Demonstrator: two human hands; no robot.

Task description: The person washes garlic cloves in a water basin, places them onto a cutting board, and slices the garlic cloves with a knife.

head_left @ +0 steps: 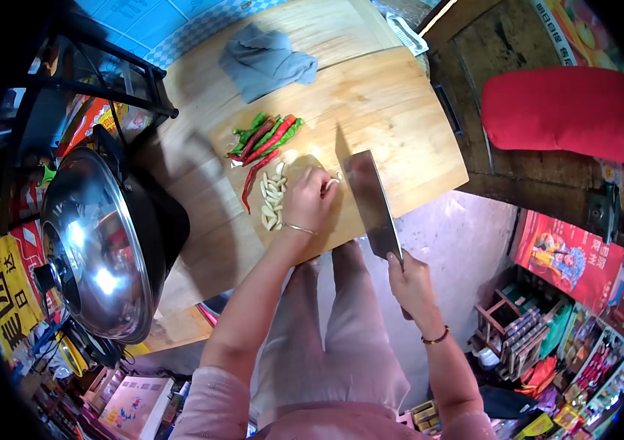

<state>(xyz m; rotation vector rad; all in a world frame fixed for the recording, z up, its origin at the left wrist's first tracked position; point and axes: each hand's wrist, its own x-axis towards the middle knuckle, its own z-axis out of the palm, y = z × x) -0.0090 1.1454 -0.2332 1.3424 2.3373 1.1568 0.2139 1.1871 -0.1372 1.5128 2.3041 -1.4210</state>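
Note:
My right hand [413, 284] is closed round the handle of a cleaver [369, 196], whose broad blade is raised over the right part of the wooden cutting board [407, 110]. On the board my left hand [307, 196] rests with curled fingers, holding a pale garlic clove [332, 180] at the fingertips. Several peeled garlic cloves [273, 196] lie in a loose pile just left of that hand. Beyond them is a bunch of red and green chili peppers [271, 136], with one red pepper stretching down beside the cloves.
A crumpled grey-blue cloth [268, 62] lies at the back of the board. To the left stands a dark wok with a shiny metal lid [99, 242], close to a black rack [106, 92]. A red cushion [568, 114] is at the right, above wooden furniture.

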